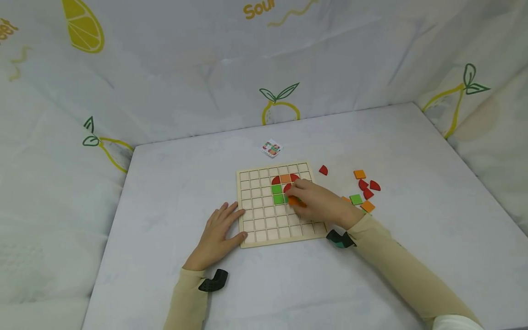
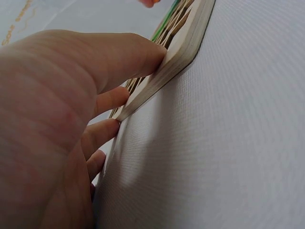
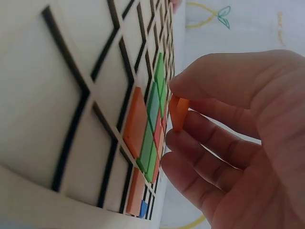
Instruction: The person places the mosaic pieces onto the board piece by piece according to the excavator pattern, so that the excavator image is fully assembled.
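A wooden grid board [image 1: 257, 224] lies on the table. Red quarter-circle, green square and orange square tiles sit in cells of its upper right part. My right hand [image 1: 319, 201] is over these tiles and pinches an orange tile [image 3: 179, 114] between thumb and fingertips, held just off the board in the right wrist view. Part of the pattern is hidden behind that hand in the head view. My left hand [image 1: 218, 236] rests at the board's left edge with fingers spread. Its thumb [image 2: 143, 55] presses on the board's rim in the left wrist view.
Loose red quarter-circle tiles [image 1: 374, 185], orange squares [image 1: 360, 174] and a green square [image 1: 356, 199] lie scattered right of the board. One red piece [image 1: 323, 170] is nearer its corner. A small pattern card [image 1: 272, 148] lies behind the board. Printed cloth walls stand around.
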